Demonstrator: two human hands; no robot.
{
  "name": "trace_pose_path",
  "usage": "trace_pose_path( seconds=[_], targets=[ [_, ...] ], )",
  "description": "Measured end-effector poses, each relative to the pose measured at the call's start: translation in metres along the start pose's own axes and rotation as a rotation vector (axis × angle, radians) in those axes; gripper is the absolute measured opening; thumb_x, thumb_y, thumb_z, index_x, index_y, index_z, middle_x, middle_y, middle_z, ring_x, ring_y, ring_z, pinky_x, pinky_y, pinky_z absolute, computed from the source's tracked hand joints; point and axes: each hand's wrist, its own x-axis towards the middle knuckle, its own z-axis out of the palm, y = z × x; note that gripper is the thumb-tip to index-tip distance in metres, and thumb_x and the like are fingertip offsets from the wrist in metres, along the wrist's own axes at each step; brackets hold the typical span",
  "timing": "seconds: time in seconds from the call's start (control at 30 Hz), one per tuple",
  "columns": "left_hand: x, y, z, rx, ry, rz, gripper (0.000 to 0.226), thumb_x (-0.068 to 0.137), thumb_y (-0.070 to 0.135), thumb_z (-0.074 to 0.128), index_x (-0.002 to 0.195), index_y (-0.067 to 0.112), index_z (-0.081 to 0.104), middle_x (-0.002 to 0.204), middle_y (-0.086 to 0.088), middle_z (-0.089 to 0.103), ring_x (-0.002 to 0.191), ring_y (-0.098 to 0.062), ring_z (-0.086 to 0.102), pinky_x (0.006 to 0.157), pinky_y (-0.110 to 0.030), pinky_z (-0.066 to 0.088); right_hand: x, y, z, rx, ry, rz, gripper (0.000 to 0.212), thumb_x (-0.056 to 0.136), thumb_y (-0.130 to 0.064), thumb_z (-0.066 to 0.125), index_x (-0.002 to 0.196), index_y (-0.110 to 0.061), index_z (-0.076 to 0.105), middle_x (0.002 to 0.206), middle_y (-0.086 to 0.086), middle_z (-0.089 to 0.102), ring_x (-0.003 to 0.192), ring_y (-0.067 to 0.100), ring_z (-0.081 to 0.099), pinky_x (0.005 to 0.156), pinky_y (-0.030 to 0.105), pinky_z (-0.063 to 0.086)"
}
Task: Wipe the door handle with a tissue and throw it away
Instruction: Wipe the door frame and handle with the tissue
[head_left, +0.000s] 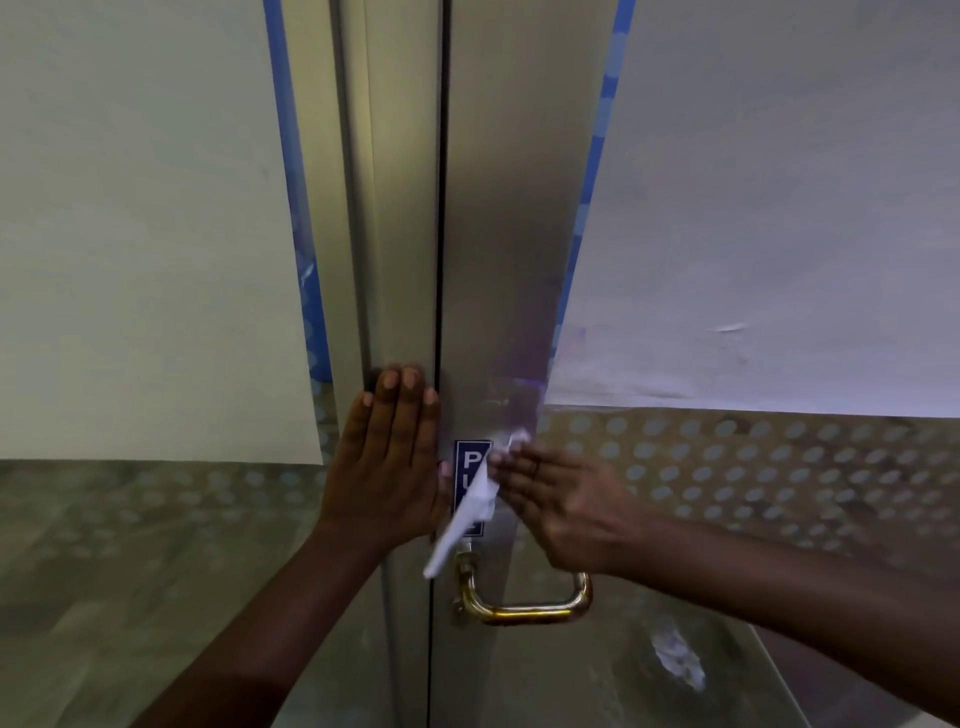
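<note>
The grey metal door (498, 234) has a gold handle (524, 613). The left hand (389, 467) lies flat on it, holding nothing. The right hand (566, 512) presses a tissue (470, 512) above the handle with straight fingers.

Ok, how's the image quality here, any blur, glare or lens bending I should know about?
Head view: the right hand and the tissue are smeared by motion, the left hand flat on the frame is sharper; a pale purple sheen sits on the metal door stile above the blue sign; the brass handle carries small highlights; the frame edges lean outward, wide-angle distortion.
</note>
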Motion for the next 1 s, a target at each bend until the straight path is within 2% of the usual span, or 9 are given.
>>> trace_pose_path(
  seconds=[0.1, 0.17, 0.23, 0.37, 0.6, 0.73, 0.8, 0.87, 1.0],
  targets=[
    [-0.002, -0.002, 0.002, 0.020, 0.003, 0.022, 0.077, 0.094, 0.027, 0.041, 0.153, -0.007, 0.005, 0.163, -0.022, -0.008, 0.151, -0.036, -0.003, 0.124, -0.048, 0.002, 0.011, 0.017, -0.016, 0.001, 0.171, 0.100, 0.035, 0.089, -0.005, 0.040, 0.106, 0.002, 0.069, 0.117, 0.019, 0.066, 0.120, 0.031, 0.056, 0.109, 0.044, 0.037],
    [-0.002, -0.002, 0.002, 0.002, 0.004, 0.015, 0.074, 0.095, 0.027, 0.038, 0.153, -0.007, 0.006, 0.163, -0.022, -0.007, 0.151, -0.035, -0.002, 0.124, -0.048, 0.002, 0.010, 0.015, -0.014, -0.034, 0.187, 0.082, 0.034, 0.091, -0.003, 0.039, 0.105, 0.004, 0.069, 0.116, 0.022, 0.066, 0.118, 0.035, 0.057, 0.106, 0.048, 0.040],
    [-0.001, -0.001, 0.002, -0.008, 0.008, 0.005, 0.070, 0.097, 0.028, 0.032, 0.153, -0.006, 0.008, 0.163, -0.021, -0.005, 0.151, -0.035, -0.001, 0.124, -0.047, 0.003, 0.004, 0.006, -0.007, -0.045, 0.090, -0.024, 0.034, 0.095, -0.006, 0.037, 0.108, 0.003, 0.067, 0.117, 0.021, 0.065, 0.117, 0.033, 0.058, 0.105, 0.046, 0.043],
    [-0.001, -0.002, 0.002, -0.006, -0.001, 0.011, 0.070, 0.098, 0.030, 0.031, 0.153, -0.005, 0.005, 0.163, -0.021, -0.006, 0.151, -0.035, -0.001, 0.124, -0.047, 0.002, -0.004, 0.002, -0.006, -0.076, -0.158, -0.248, 0.029, 0.090, -0.024, 0.058, 0.113, -0.012, 0.069, 0.126, 0.005, 0.062, 0.122, 0.015, 0.055, 0.104, 0.031, 0.043],
    [-0.003, 0.000, 0.003, -0.006, -0.001, -0.008, 0.071, 0.097, 0.030, 0.032, 0.153, -0.005, 0.008, 0.163, -0.021, -0.006, 0.151, -0.035, 0.000, 0.124, -0.047, 0.003, 0.009, 0.025, -0.016, -0.024, 0.144, 0.009, 0.032, 0.095, -0.006, 0.040, 0.110, 0.004, 0.066, 0.121, 0.022, 0.063, 0.119, 0.033, 0.056, 0.107, 0.047, 0.040],
    [-0.003, -0.002, 0.003, 0.009, -0.008, -0.003, 0.071, 0.098, 0.031, 0.031, 0.154, -0.004, 0.005, 0.163, -0.020, -0.007, 0.151, -0.034, -0.001, 0.124, -0.046, 0.002, -0.012, 0.000, 0.005, -0.014, -0.078, -0.218, 0.027, 0.093, -0.015, 0.053, 0.112, -0.001, 0.068, 0.124, 0.015, 0.063, 0.121, 0.025, 0.056, 0.106, 0.039, 0.043],
    [-0.004, -0.001, 0.003, 0.013, -0.010, -0.005, 0.071, 0.098, 0.032, 0.031, 0.154, -0.003, 0.004, 0.163, -0.020, -0.007, 0.151, -0.034, -0.001, 0.124, -0.046, 0.002, -0.016, 0.000, 0.007, -0.013, -0.141, -0.252, 0.027, 0.090, -0.021, 0.059, 0.111, -0.007, 0.070, 0.126, 0.009, 0.063, 0.121, 0.018, 0.056, 0.107, 0.033, 0.041],
    [-0.004, -0.001, 0.004, 0.016, -0.008, -0.008, 0.072, 0.098, 0.032, 0.031, 0.154, -0.003, 0.005, 0.163, -0.020, -0.007, 0.151, -0.034, -0.001, 0.124, -0.046, 0.003, -0.010, 0.008, 0.001, 0.003, -0.087, -0.203, 0.030, 0.093, -0.021, 0.052, 0.114, -0.007, 0.068, 0.127, 0.009, 0.062, 0.123, 0.018, 0.054, 0.109, 0.033, 0.038],
    [-0.003, 0.001, 0.006, 0.016, 0.015, -0.017, 0.071, 0.096, 0.030, 0.034, 0.153, -0.005, 0.010, 0.164, -0.020, -0.002, 0.151, -0.035, 0.003, 0.124, -0.047, 0.004, 0.002, 0.023, -0.006, 0.040, 0.126, -0.061, 0.038, 0.100, -0.012, 0.032, 0.117, 0.002, 0.062, 0.127, 0.019, 0.060, 0.122, 0.030, 0.054, 0.108, 0.046, 0.037]
  ],
)
